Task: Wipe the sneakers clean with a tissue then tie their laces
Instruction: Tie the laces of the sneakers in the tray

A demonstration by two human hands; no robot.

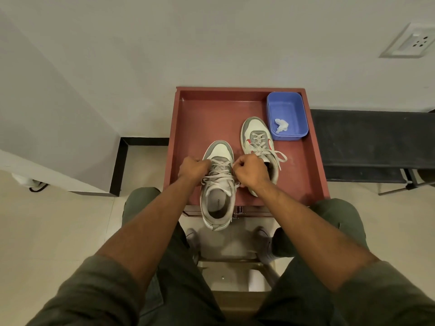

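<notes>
Head view: red tabletop (211, 114) carries near sneaker (219, 184), heel overhanging front edge; second sneaker (257, 147) beside it, laces tied. Blue tub (288, 114) holds crumpled tissue (281, 125). Left hand (193, 169) and right hand (250, 172), fingers curled, pinching near sneaker's laces (220, 171).

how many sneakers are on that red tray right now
2. The near sneaker overhangs the red tray's front edge, between both hands. The far sneaker sits right of it, beside the blue tub.
</notes>
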